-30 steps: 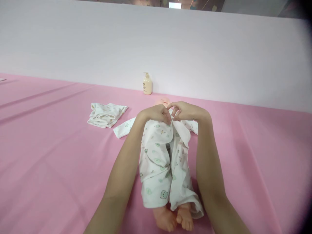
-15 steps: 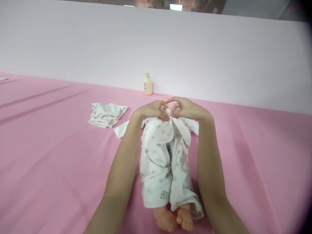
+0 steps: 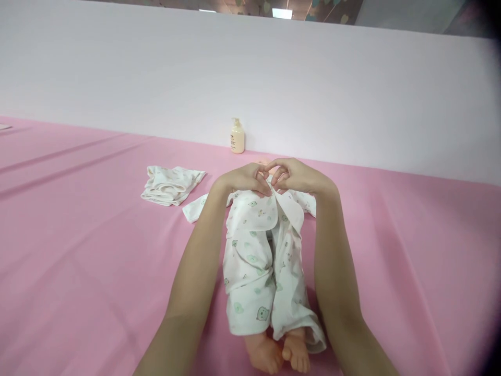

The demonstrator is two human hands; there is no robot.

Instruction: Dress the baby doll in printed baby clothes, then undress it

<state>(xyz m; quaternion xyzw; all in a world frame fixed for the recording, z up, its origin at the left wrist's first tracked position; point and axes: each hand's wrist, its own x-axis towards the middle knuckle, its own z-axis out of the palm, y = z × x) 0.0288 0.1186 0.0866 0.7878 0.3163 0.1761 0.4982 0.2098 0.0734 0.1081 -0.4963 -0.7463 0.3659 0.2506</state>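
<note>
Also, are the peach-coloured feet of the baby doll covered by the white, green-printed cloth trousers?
No, both bare feet stick out below the hems of the trousers.

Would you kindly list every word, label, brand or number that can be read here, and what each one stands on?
No text can be read with certainty.
Pump bottle: dark print on its front, too small and blurred to read.
Jacket and trousers: small printed figures, some green; no legible words.
Folded cloth: faint marks, too unclear to read.
</note>
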